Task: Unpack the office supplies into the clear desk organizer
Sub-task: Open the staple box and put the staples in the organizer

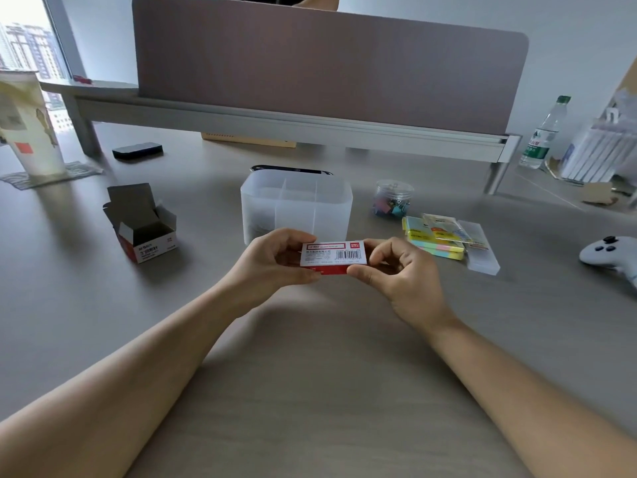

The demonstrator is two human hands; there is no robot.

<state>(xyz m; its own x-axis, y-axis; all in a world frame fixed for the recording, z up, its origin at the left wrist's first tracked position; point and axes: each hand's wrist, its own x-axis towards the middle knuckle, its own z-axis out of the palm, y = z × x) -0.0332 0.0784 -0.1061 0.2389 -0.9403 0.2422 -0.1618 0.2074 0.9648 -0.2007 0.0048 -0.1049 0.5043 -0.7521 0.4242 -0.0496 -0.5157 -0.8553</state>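
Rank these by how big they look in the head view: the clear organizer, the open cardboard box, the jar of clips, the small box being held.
1. Clear organizer, clearly largest.
2. Open cardboard box.
3. Small box held in both hands.
4. Jar of clips.
The last two look close; the held box sits nearer the camera, so their order is unsure.

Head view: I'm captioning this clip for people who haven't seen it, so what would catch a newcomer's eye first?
First, the small red and white box held at centre between the left hand and right hand, just in front of the clear desk organizer. Next, the opened carton on the left, and the pastel sticky notes beside a jar of binder clips on the right.
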